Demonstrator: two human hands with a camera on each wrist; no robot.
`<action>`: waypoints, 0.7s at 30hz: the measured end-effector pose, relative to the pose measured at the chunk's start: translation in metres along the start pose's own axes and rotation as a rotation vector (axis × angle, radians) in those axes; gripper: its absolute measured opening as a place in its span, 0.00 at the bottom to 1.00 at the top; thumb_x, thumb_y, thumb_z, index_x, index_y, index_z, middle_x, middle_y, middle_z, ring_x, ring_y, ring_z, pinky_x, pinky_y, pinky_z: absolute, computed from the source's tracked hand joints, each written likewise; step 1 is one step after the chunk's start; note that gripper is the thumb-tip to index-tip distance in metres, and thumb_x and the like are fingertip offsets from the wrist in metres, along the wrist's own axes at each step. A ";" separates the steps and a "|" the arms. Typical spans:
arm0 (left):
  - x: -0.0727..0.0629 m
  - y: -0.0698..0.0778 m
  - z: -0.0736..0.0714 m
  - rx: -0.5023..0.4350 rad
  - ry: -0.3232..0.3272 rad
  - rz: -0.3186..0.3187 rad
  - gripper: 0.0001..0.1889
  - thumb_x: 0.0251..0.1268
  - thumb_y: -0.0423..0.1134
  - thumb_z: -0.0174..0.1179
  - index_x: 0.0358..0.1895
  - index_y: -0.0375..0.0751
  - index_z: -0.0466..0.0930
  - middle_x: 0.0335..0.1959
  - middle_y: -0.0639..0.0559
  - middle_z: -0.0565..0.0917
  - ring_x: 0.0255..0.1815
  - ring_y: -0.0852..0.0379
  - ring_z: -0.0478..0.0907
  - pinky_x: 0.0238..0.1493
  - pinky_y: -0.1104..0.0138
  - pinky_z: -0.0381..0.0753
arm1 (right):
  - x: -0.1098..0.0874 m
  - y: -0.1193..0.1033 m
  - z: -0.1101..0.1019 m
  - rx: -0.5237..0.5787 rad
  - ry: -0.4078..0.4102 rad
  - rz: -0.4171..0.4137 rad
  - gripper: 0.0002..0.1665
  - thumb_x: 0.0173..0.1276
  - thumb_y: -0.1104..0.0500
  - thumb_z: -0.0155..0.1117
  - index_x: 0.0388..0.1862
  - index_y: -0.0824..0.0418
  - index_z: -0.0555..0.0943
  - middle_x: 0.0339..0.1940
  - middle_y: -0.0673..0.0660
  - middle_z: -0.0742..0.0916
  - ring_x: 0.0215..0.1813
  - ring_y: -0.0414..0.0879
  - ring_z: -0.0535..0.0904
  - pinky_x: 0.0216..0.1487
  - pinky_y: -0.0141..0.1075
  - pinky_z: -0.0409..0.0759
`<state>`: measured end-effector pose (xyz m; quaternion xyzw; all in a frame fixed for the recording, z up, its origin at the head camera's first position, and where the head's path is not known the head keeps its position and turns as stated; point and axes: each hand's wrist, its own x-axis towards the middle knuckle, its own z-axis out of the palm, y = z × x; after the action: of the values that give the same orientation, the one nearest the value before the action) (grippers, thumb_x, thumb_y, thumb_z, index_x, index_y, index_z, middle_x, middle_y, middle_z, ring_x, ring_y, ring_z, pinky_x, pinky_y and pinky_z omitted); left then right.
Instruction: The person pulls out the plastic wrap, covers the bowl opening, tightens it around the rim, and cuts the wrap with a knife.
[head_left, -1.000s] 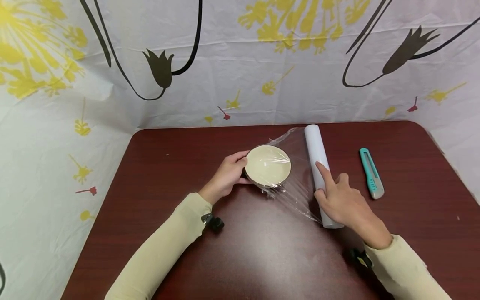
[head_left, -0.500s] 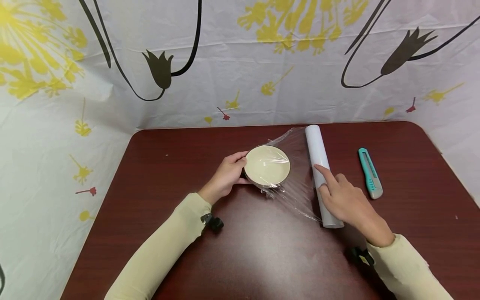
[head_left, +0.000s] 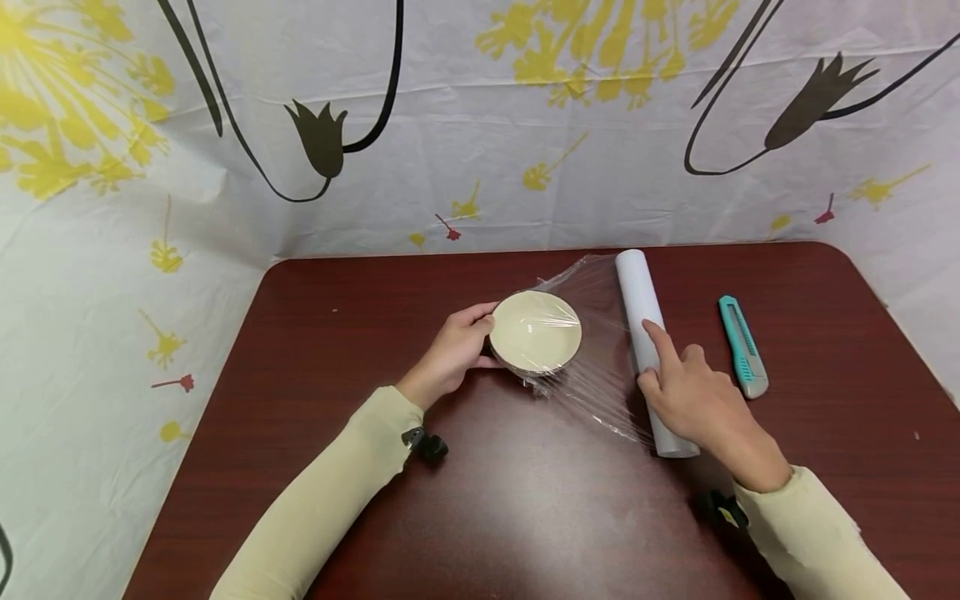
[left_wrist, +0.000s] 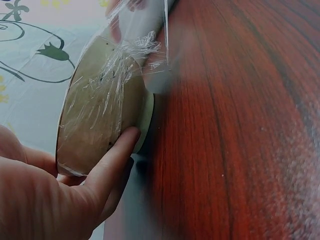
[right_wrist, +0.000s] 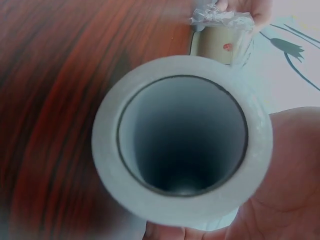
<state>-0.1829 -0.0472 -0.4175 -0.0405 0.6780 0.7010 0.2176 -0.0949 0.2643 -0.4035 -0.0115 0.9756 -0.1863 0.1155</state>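
Note:
My left hand (head_left: 453,346) grips the left side of a cream bowl (head_left: 536,332), thumb at the rim, fingers beneath. Clear cling film covers its mouth and bunches against its outside in the left wrist view. From the bowl the cling film (head_left: 600,367) stretches right to a white cling film roll (head_left: 638,292) lying lengthwise on the table. My right hand (head_left: 697,400) rests on this roll, index finger extended across it. The right wrist view looks into the hollow core of the roll (right_wrist: 182,212), with the palm beside it; some fingers are partly hidden there.
A teal utility knife (head_left: 742,346) lies on the dark red wooden table (head_left: 360,483), right of the roll. Behind the table's far edge hangs a white cloth (head_left: 450,142) with a flower print. Small cameras are strapped to both wrists.
The cling film roll has shifted slightly to the right with my right hand, and the film between bowl and roll spans a bit more. My left hand and the bowl stay in place.

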 end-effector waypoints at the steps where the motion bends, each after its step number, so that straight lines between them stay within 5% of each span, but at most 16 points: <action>1: 0.000 0.000 0.000 -0.001 -0.002 0.001 0.24 0.93 0.35 0.44 0.83 0.36 0.70 0.72 0.34 0.80 0.51 0.48 0.86 0.49 0.48 0.93 | 0.000 0.000 0.000 -0.007 -0.001 0.004 0.44 0.82 0.53 0.43 0.92 0.58 0.47 0.51 0.82 0.73 0.22 0.62 0.72 0.22 0.49 0.71; 12: 0.000 -0.001 -0.002 0.008 -0.001 -0.012 0.23 0.93 0.35 0.45 0.82 0.37 0.72 0.71 0.36 0.80 0.52 0.49 0.86 0.50 0.49 0.93 | 0.001 0.007 -0.007 -0.004 -0.012 -0.021 0.42 0.83 0.51 0.46 0.91 0.58 0.55 0.46 0.74 0.75 0.22 0.55 0.72 0.23 0.45 0.72; 21: -0.001 -0.001 -0.002 -0.014 -0.015 0.006 0.24 0.93 0.34 0.45 0.83 0.35 0.70 0.72 0.35 0.79 0.54 0.48 0.85 0.52 0.48 0.93 | 0.002 0.021 -0.009 0.017 -0.010 -0.106 0.40 0.88 0.48 0.50 0.91 0.59 0.55 0.54 0.77 0.79 0.27 0.51 0.76 0.26 0.44 0.74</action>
<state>-0.1817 -0.0495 -0.4179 -0.0348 0.6714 0.7067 0.2205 -0.0984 0.2874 -0.4037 -0.0632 0.9714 -0.2004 0.1102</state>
